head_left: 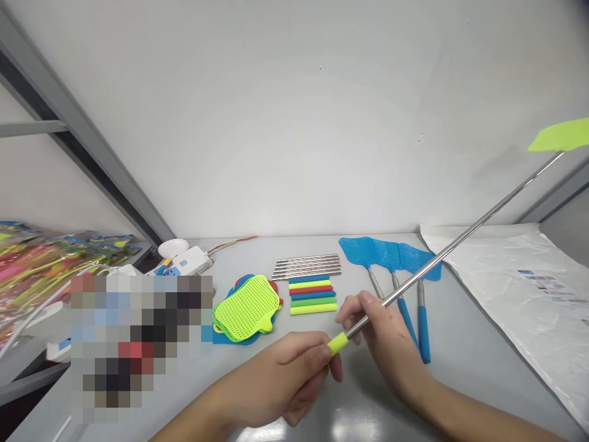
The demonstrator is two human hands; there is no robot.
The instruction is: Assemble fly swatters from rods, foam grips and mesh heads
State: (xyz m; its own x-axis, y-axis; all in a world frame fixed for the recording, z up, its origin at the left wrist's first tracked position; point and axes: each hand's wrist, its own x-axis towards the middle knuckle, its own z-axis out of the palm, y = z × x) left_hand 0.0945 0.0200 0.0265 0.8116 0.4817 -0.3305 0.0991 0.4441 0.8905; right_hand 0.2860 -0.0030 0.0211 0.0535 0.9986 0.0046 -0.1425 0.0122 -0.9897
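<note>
A telescopic fly swatter (464,236) slants up to the right, its metal rod pulled out long and its yellow-green head cut off by the frame's right edge. Its yellow-green grip is wrapped in the fingers of my left hand (294,374). Farther up, my right hand (391,350) curls around the lower rod, thumb against the metal. Behind my hands lie several coloured handle sleeves (313,296) in a row, with several bare metal rods (306,266) beyond them. A pile of swatter heads (248,307), yellow-green on top, sits to their left.
Three blue fly swatters (396,255) lie on the grey table behind my right hand. A white plastic bag (515,294) covers the right side. On the left are a power strip (191,261), a blurred-out patch and packaged colourful items (50,270). A white wall rises behind.
</note>
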